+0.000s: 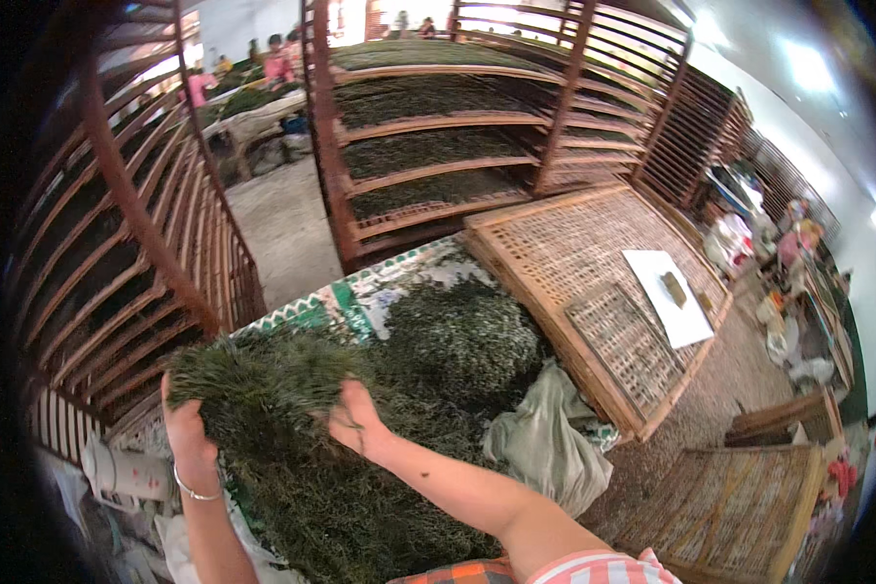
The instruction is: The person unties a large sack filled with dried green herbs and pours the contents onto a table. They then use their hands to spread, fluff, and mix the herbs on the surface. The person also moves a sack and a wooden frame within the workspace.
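A loose clump of thin, needle-like green leaves (263, 372) is held between my two hands at the left of the table. My left hand (188, 431), with a silver bangle below it at the wrist, grips its left side. On the opposite side, my right hand (358, 420) presses in with the thumb up, and its fingertips are partly hidden by the leaves. Beneath and in front of me spreads a wide heap of darker green leaves (358, 504). Farther back on the same table rises a mound of shorter, greyish-green leaves (467, 332).
A crumpled pale cloth sack (547, 438) lies right of the heap. Beyond it rests a woven bamboo tray (555, 233) bearing a white sheet (661, 299). Wooden racks (438, 124) with leaf-filled shelves stand behind and left. Another woven tray (723, 504) is low right. People are in the background.
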Tool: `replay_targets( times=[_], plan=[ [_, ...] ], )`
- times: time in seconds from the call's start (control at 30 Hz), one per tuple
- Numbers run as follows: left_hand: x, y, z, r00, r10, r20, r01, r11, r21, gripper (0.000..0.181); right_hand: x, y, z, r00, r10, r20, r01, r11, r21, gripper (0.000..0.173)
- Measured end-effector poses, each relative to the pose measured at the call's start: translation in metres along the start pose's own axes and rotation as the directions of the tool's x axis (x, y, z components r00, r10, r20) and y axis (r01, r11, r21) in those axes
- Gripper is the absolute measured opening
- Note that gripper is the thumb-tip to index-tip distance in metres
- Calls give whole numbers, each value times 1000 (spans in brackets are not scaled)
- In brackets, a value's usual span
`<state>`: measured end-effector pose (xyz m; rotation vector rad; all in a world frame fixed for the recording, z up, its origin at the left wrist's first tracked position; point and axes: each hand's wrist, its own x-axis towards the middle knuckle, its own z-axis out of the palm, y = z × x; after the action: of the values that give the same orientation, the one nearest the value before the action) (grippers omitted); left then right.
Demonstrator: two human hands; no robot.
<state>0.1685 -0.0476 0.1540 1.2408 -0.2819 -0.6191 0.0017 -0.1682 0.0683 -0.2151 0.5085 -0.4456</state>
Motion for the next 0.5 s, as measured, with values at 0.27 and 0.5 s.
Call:
replay_targets(
  times=[0.27, 0.5],
  plan=[
    [-33, -35, -31, 932, -290, 215, 165, 871, 462, 77, -4, -41, 5, 862, 99, 496, 506, -118, -855, 58],
    [-178, -213, -155, 871, -217, 441, -327, 414, 849, 97, -67, -2, -186, 980, 193, -50, 36, -418, -908, 103]
  ],
)
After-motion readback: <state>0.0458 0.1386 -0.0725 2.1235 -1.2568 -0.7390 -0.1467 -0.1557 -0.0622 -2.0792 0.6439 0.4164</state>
